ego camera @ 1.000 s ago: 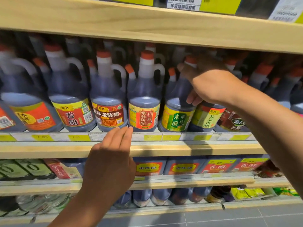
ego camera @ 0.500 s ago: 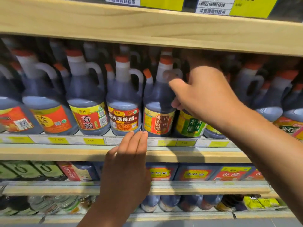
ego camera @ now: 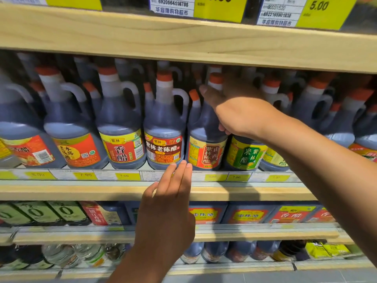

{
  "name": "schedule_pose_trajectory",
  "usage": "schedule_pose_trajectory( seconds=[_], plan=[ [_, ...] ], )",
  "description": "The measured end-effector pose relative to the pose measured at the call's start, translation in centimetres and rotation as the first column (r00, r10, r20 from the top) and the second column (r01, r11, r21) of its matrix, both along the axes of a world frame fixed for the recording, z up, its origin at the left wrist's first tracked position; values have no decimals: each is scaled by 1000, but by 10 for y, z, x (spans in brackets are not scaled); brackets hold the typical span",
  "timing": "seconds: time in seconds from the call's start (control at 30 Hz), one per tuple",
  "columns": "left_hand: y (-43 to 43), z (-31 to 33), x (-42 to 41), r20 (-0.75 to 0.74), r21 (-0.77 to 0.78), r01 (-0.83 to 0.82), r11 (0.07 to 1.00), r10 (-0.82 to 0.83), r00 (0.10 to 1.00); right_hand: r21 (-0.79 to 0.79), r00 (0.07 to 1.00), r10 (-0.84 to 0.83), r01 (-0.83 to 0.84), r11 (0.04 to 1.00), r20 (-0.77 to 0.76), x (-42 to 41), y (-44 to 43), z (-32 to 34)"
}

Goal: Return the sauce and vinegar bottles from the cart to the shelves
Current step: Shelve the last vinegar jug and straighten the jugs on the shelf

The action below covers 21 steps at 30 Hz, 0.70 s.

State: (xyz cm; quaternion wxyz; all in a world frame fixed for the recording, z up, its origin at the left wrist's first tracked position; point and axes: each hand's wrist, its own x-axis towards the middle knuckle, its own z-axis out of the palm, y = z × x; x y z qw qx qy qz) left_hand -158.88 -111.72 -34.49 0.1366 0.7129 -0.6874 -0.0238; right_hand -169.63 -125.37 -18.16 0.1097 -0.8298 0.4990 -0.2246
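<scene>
Large dark vinegar bottles with orange caps stand in rows on the middle shelf (ego camera: 81,193). My right hand (ego camera: 238,111) reaches in over the green-labelled vinegar bottle (ego camera: 244,154). Its fingers curl round that bottle's upper part and hide the neck and cap. The thumb sticks out towards the neck of the neighbouring yellow-and-red-labelled bottle (ego camera: 206,154). My left hand (ego camera: 169,205) is raised with straight fingers. Its fingertips lie at the price strip, just under the brown-labelled bottle (ego camera: 163,150). The cart is out of view.
The wooden board of the shelf above (ego camera: 183,39) hangs low over the bottle caps and carries yellow price tags (ego camera: 324,11). Bottles stand tightly side by side along the row. Lower shelves hold more dark bottles (ego camera: 251,215) and clear bottles (ego camera: 61,254).
My right hand has pushed deeper into the shelf and sits higher on the green-labelled bottle. My left hand has risen, and its fingertips have reached the price strip.
</scene>
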Motion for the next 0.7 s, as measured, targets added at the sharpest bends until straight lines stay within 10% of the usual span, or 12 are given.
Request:
schedule_pose_trajectory(
  seconds=[0.27,0.43,0.7],
  plan=[
    [0,-13,5,-51,-58,55,997,-58,997,188,994,-75,59,980,80,0,16,4],
    [-2,-15,9,-42,-81,84,993,-88,995,-292,988,-23,-23,956,-155,17,49,9],
    [2,-7,13,14,-34,103,994,-103,995,343,998,58,-48,938,-19,82,23,15]
  ],
)
